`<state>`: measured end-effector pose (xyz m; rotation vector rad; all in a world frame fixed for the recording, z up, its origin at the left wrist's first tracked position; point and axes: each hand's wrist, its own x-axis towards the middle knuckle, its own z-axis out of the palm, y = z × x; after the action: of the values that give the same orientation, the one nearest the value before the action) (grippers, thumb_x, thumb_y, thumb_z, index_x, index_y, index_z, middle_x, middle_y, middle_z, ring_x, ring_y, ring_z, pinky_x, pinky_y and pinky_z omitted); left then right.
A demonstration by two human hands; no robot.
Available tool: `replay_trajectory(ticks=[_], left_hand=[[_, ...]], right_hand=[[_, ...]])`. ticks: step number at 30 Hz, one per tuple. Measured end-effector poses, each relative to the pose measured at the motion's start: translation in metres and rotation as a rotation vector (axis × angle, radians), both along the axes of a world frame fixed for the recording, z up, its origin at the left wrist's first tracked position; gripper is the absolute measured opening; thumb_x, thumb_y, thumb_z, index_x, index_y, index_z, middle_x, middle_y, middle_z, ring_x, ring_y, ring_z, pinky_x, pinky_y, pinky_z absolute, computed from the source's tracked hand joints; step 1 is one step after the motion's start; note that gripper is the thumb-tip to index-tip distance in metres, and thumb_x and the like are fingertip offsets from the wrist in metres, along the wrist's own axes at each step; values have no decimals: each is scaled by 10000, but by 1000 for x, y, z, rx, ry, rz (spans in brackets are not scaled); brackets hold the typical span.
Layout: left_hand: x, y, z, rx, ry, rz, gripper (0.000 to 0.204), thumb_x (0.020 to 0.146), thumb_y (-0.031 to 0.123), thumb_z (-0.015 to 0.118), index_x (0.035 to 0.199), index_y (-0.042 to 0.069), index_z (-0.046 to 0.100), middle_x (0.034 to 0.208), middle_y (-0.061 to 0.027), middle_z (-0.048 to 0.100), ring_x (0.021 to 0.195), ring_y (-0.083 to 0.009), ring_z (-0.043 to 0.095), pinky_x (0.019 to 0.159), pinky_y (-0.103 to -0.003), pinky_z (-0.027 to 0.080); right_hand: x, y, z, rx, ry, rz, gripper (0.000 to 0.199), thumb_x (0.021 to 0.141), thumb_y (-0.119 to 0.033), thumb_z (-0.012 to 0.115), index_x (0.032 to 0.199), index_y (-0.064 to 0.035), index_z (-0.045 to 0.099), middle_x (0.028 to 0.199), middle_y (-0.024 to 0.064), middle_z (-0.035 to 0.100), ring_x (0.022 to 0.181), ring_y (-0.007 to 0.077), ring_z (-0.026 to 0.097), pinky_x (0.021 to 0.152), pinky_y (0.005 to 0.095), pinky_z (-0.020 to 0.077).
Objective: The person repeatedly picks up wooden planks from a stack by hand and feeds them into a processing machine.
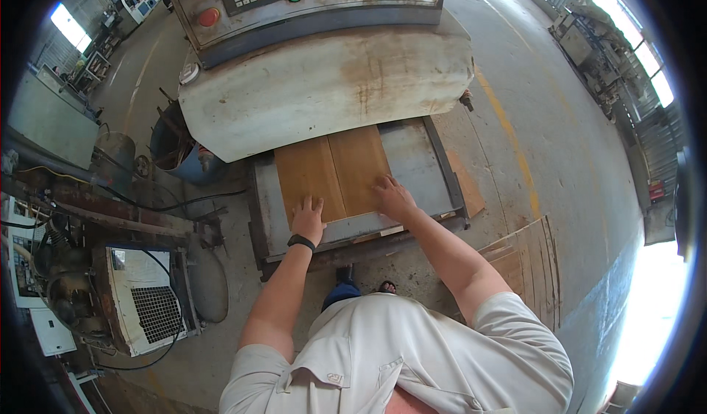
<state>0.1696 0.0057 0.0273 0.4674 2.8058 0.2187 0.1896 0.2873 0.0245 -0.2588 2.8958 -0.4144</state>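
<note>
2 wooden boards lie side by side on the machine's feed table, far ends under its housing. Left hand and right hand press flat, fingers spread, at the near ends. Stiff, probably light, smooth-faced; best held by the edges.

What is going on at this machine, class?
A person presses both hands flat on two brown wooden boards lying side by side on the grey metal feed table. The left hand rests on the left board, the right hand on the right board. Their far ends sit under the rusty white machine housing.
</note>
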Motion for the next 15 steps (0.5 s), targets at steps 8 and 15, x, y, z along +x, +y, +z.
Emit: replay_trajectory(ticks=[8,15], left_hand=[[-37,-1,-7,18,54,-17,741,792,214,796,1458,156,478,1518,-142,371,1381,-405,372,1146,-465,379],[-67,5,-8,-10,68,-24,722,814,234,784,1460,167,469,1508,-135,364,1378,-385,373,1156,-511,354]], right_hand=[[-39,-7,0,52,46,-1,720,737,-195,813,1394,-137,526,1476,174,417,1415,364,355,1101,466,404],[-57,-19,-5,82,59,-37,490,852,-145,656,1331,-91,569,1411,201,471,1319,382,446,1049,459,445]])
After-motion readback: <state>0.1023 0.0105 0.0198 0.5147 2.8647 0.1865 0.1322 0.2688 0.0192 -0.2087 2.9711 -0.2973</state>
